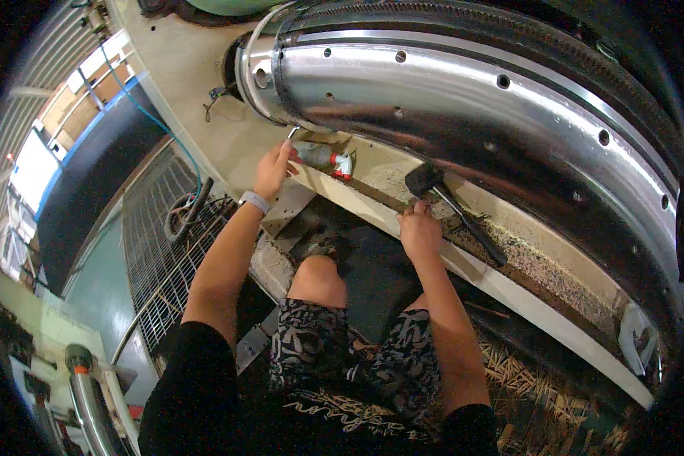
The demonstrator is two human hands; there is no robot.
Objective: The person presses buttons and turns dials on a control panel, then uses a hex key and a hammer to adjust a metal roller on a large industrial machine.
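Note:
My left hand [270, 172] is closed on a thin, shiny metal rod [293, 131], whose tip points up toward the lower left end of a large polished metal cylinder [463, 99]. Beside those fingers, in the beige trough, lies a grey and red hand tool [317, 156] with a silvery end. My right hand [420, 230] has its fingers curled over the front edge of the beige beam [539, 318]. Just beyond it a black mallet [424, 179] lies in the trough, its handle slanting down to the right. The undersides of the right fingers are hidden.
Holes run in rows along the cylinder, and a dark toothed band [433, 11] curves behind it. Crumbs litter the trough, with clear plastic [637, 338] at its right end. Wire mesh [159, 251] and a hose [190, 216] are at left; wood-coloured scraps [532, 387] lie below the beam.

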